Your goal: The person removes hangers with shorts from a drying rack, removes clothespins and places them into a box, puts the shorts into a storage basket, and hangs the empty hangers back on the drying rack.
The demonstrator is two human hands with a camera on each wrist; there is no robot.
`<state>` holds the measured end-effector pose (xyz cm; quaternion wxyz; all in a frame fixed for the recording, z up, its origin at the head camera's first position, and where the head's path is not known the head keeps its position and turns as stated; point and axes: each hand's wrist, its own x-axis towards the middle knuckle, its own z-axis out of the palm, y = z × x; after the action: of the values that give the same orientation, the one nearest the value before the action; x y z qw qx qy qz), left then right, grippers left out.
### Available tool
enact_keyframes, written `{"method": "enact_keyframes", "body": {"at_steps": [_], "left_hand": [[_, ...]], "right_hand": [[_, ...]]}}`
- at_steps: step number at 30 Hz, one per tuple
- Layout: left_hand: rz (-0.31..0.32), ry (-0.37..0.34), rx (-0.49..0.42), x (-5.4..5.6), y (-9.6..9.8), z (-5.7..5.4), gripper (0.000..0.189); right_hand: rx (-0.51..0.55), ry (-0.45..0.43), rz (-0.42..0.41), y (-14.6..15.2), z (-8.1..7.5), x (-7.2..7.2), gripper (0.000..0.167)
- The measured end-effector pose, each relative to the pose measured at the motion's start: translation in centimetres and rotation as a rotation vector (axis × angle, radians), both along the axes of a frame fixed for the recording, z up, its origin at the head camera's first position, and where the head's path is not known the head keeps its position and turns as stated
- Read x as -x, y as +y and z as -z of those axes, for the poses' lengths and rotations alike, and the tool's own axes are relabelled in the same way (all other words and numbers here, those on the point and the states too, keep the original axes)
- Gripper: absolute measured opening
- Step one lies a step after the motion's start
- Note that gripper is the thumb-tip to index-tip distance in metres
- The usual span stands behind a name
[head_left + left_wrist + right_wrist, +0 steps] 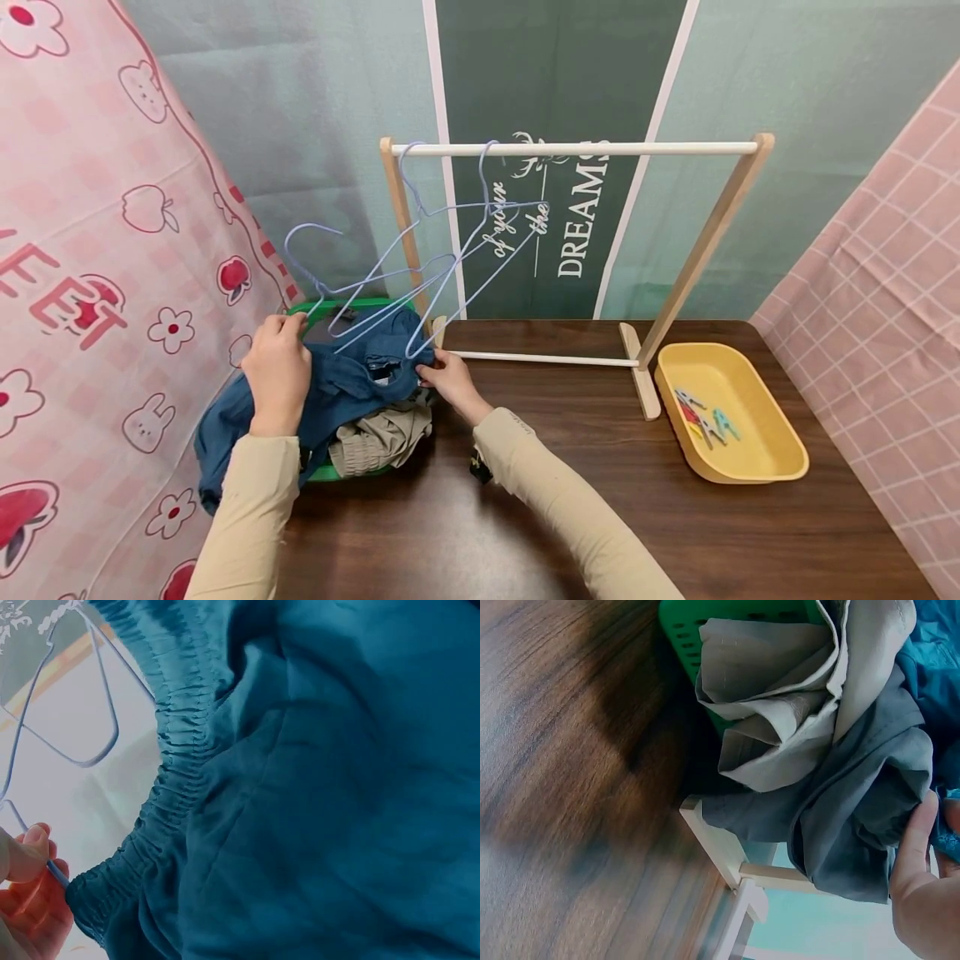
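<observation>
My left hand (pixel 281 367) pinches one side of a light purple wire hanger (pixel 320 287); its hook points up, off the rack. In the left wrist view, the hanger's end goes in at the gathered elastic waistband of blue pants (pixel 300 795), beside the fingertips of the left hand (pixel 34 892). Over the basket, my right hand (pixel 453 379) pinches the other end of the waistband between thumb and fingers. The right wrist view shows the right hand (pixel 922 892) at the blue cloth's edge, next to a dark grey garment (pixel 855 802). Cloth hides the hanger's far end.
A green basket (pixel 326 473) under the pants holds beige clothing (pixel 386 437). Behind it, a wooden rack (pixel 693 258) with a white rod carries two more wire hangers (pixel 487 192) at its left. A yellow tub (pixel 757 417) with several clothespins (pixel 723 423) stands at the right.
</observation>
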<state>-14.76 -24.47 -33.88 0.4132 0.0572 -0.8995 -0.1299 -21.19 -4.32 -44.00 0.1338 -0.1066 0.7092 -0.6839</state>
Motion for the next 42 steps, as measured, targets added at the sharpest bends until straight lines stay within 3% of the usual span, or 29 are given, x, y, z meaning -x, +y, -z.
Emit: {"method": "enact_keyframes", "body": {"at_steps": [6, 8, 13, 15, 16, 18, 19, 23, 24, 32, 36, 42], "left_hand": [[0.032, -0.028, -0.106, 0.0, 0.9, -0.1, 0.019], [0.047, -0.032, -0.167, 0.0, 1.2, 0.0, 0.02], [0.099, -0.006, -0.264, 0.5, 1.9, 0.3, 0.021], [0.12, 0.011, -0.274, 0.7, 2.4, 0.3, 0.02], [0.128, 0.018, -0.278, 0.8, 2.6, 0.3, 0.02], [0.141, 0.027, -0.283, 1.0, 3.1, 0.2, 0.02], [0.145, 0.028, -0.286, 1.0, 3.3, 0.1, 0.02], [0.16, 0.015, -0.287, 1.3, 4.2, -0.1, 0.021], [0.166, 0.011, -0.287, 1.3, 4.4, -0.2, 0.022], [0.229, 0.025, -0.291, 1.9, 5.4, -0.2, 0.02], [0.239, 0.03, -0.297, 2.1, 5.7, -0.3, 0.02], [0.241, 0.008, -0.312, 2.5, 6.3, -0.7, 0.021]], "right_hand": [[-0.05, 0.032, -0.051, 0.7, 0.5, 0.9, 0.035], [-0.015, 0.086, -0.11, 0.7, 3.5, 2.9, 0.039], [-0.082, 0.171, -0.208, 0.5, 12.0, 8.8, 0.054], [-0.159, 0.183, -0.183, 1.2, 12.2, 9.4, 0.056], [-0.15, 0.218, -0.165, 1.7, 12.2, 9.4, 0.056], [-0.171, 0.229, -0.081, 3.0, 9.4, 8.2, 0.053], [-0.179, 0.205, -0.027, 3.7, 7.1, 7.1, 0.05], [-0.219, 0.148, 0.259, 6.6, -0.6, 4.3, 0.043], [-0.21, 0.162, 0.34, 7.4, -1.4, 4.2, 0.042], [-0.139, 0.359, 0.867, 15.5, -4.8, 6.7, 0.032], [-0.05, 0.43, 1.096, 19.4, -6.5, 7.8, 0.027], [0.011, 0.432, 1.332, 24.7, -8.1, 8.7, 0.028]]}}
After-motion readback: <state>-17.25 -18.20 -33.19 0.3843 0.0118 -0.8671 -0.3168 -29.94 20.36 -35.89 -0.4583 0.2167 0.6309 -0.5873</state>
